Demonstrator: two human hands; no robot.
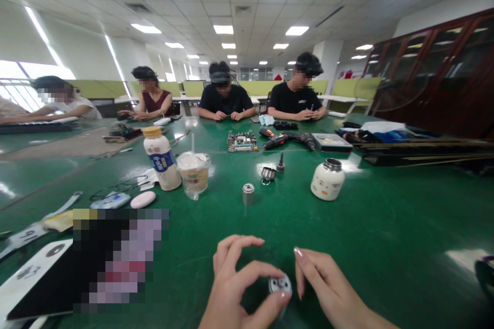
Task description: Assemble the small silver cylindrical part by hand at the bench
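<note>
My left hand [243,288] pinches a small round metal part [280,285] between thumb and forefinger. That part has a silvery face with dark holes and a raised centre; its lower side is hidden by the thumb. The other left fingers are raised and curved away. Just to the right, apart from the part, my right hand [328,280] has its fingers extended, with nothing seen in them. Beyond the hands a short metal cylinder [248,195] stands upright on the green table [378,247]. Behind it are a small metal cup with a ring [268,174] and a dark stepped metal piece [281,163].
A white flask [328,181] without a lid stands to the right. Left are a yellow-capped bottle [162,162], a cup with a straw [193,175] and a pink oval case [143,199]. Farther back lie a circuit board [243,142] and power drills [276,141]. Several people sit opposite.
</note>
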